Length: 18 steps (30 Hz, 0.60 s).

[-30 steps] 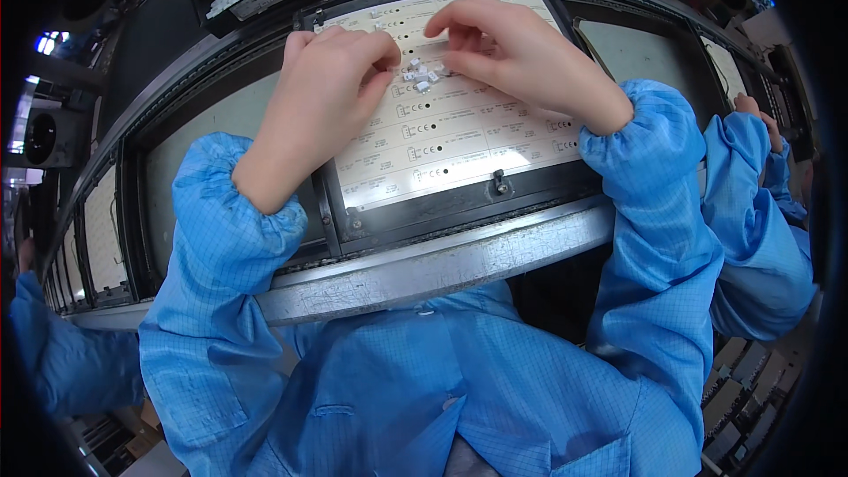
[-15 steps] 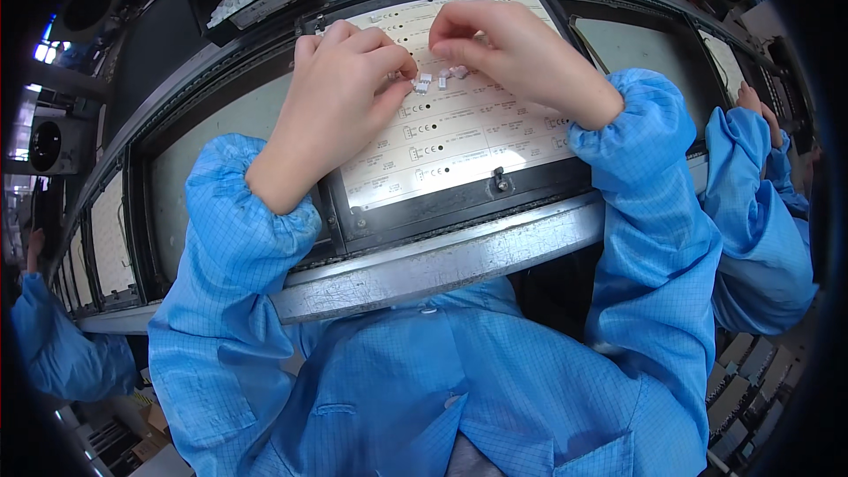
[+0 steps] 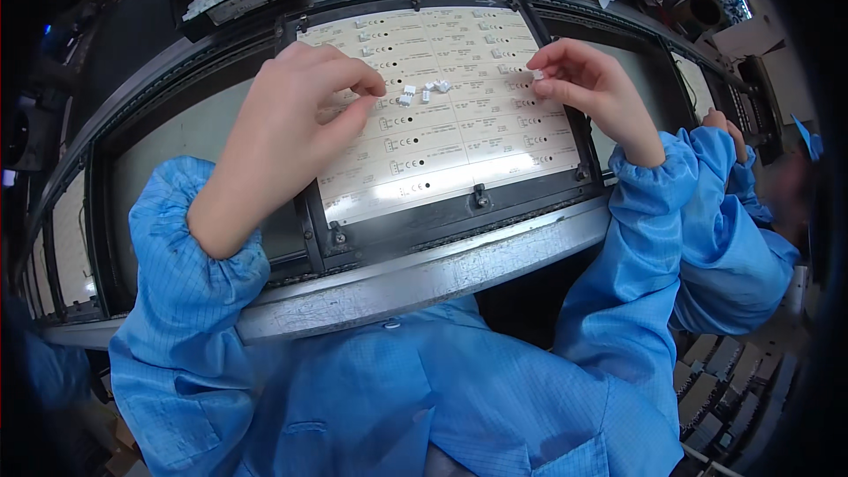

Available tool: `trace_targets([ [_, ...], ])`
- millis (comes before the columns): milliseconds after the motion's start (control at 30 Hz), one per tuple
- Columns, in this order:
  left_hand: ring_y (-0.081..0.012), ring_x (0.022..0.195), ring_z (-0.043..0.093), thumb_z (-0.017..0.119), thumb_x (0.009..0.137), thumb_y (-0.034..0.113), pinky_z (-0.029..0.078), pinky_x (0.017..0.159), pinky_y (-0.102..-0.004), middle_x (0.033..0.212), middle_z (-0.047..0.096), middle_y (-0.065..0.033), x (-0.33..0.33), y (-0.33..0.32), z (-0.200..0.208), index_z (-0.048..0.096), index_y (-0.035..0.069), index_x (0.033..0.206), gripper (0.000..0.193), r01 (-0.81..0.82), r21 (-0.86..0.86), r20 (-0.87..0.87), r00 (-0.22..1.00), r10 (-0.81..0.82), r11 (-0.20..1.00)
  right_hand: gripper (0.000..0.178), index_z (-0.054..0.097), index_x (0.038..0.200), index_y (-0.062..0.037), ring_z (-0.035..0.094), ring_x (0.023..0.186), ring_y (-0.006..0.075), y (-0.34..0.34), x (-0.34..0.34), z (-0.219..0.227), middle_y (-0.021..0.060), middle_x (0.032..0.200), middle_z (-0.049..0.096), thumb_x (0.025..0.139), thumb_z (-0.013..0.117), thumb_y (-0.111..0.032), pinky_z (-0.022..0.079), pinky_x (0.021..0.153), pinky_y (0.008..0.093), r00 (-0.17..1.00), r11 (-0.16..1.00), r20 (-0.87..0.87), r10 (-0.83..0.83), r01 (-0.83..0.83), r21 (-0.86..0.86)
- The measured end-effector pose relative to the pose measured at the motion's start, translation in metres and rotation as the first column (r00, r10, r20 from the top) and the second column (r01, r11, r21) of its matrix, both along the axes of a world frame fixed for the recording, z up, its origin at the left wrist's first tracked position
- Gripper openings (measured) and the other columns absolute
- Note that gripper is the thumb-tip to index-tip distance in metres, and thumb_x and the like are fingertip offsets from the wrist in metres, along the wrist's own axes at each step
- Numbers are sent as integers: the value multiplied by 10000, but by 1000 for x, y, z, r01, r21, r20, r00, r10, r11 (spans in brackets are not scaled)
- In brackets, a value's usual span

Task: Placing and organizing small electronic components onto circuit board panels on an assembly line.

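A pale circuit board panel (image 3: 442, 159) with rows of printed markings sits in a black frame in front of me. Several small white connectors (image 3: 408, 95) lie loose near its middle. My left hand (image 3: 296, 115) is over the panel's left side, thumb and index fingertip brought close together; whatever is between them is hidden. At the right column, my right hand (image 3: 590, 84) pinches a small white connector (image 3: 537, 76) between thumb and fingers, just over the panel. More white connectors (image 3: 488, 27) stand in the upper rows of both columns.
Beyond the frame at the far left stands a black bin (image 3: 252, 4) heaped with white connectors. A metal rail (image 3: 424, 272) runs along the near edge. More framed panels lie to either side. At the right, a co-worker's blue sleeve (image 3: 733, 247) is close to my right arm.
My right hand has moved right, from the loose connectors to the right column, with a connector now visible in its fingers. My left hand has drawn back left from the loose connectors. The view has shifted slightly.
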<state>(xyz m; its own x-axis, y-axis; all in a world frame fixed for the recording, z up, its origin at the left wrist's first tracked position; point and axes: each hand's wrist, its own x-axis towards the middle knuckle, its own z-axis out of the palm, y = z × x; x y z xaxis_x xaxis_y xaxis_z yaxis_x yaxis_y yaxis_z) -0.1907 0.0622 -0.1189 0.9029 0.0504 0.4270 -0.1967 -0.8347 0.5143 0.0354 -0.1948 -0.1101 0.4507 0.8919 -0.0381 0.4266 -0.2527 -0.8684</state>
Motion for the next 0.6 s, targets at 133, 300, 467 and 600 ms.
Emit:
trace_targets([
  [133,-288,892,612,674,857,98,468,795,-391,859,693,-93,-1,0,-5,702,64,999,149,-58,-30,-34,998,57,998,151,662,1063,20,647,883,110,9,-14,2,58,930,693,928,651,-46,518,787,232,966,996,260,-7,32,-89],
  [300,-243,905,601,678,876,138,414,842,-365,893,690,-52,2,3,-8,701,81,930,81,-53,222,5,999,53,974,132,682,1025,-12,648,793,193,11,-18,0,85,912,703,907,670,-72,499,703,296,817,998,575,47,-21,-51],
  [467,-218,863,572,698,871,121,391,823,-347,900,642,-34,1,2,-13,705,74,956,98,-38,311,33,999,29,950,116,688,994,-36,627,816,244,15,-21,-6,87,898,662,884,676,-71,458,770,332,669,994,734,113,-86,-74],
  [600,-231,873,572,696,862,102,399,827,-355,901,634,-42,-1,-4,-18,695,71,948,91,-37,400,0,999,40,916,95,682,972,-55,616,847,236,15,-23,-10,71,906,656,879,680,-71,414,848,337,554,994,825,111,-75,-84],
])
